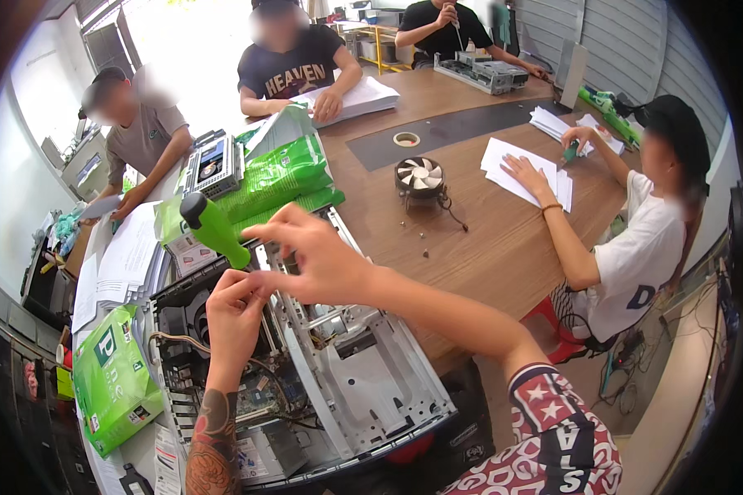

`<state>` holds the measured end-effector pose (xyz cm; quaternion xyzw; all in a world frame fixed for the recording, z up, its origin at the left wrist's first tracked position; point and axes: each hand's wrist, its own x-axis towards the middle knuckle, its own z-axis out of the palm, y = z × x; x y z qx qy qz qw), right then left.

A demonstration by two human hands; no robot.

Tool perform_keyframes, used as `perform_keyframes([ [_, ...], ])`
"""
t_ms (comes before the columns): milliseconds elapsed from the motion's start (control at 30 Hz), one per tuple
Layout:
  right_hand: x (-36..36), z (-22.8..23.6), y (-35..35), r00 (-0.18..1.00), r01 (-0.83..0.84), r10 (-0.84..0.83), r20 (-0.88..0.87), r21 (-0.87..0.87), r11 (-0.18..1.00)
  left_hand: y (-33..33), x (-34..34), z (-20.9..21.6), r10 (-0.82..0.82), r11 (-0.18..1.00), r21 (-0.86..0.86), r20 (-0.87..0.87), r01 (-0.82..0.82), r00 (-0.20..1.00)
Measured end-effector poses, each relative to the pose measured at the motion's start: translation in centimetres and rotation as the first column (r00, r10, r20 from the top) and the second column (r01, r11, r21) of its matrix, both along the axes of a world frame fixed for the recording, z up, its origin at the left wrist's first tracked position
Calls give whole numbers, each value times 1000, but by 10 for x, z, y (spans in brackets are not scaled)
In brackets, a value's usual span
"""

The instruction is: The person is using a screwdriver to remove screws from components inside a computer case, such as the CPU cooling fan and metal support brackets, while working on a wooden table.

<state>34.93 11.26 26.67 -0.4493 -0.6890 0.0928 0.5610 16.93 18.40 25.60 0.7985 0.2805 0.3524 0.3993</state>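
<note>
A screwdriver [215,231] with a green handle and black end stands tilted over an open desktop computer case [355,346]. My left hand [235,318] is closed in a pinch just below the handle; its shaft and tip are hidden behind the fingers. Close beside it, my right hand [318,256] has its fingers apart, the index stretched toward the handle and the thumb by my left fingertips. Inside the case, under my left hand, lie a circuit board [264,396] and cables [182,338]. Whether a screw sits between my fingers I cannot tell.
Green paper packs [281,177] lie beyond the case, another green pack [115,379] left of it. A cooling fan [421,177], a tape roll [406,139] and small loose screws [423,237] lie on the wooden table [470,256]. Several people work around it with papers and another case [480,73].
</note>
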Motion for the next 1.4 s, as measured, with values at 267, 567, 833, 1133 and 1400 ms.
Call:
perform_keyframes([
  [267,63,-62,-220,631,710,-512,-583,168,684,-1,-9,1,37,993,118,-59,-30,998],
  [567,-7,-261,-342,598,754,-470,649,-654,55,-4,0,-6,-10,995,102,-18,12,1000],
  [833,3,-299,-288,688,698,-183,703,-709,-98,-7,-1,-2,42,985,169,-5,-41,999],
  [1133,32,-233,-302,869,464,-192,455,-886,0,-7,-2,-1,41,983,180,24,-45,999],
  [1400,22,28,-221,853,522,-464,241,-365,771,-3,-6,-4,62,969,238,1,-61,998],
])
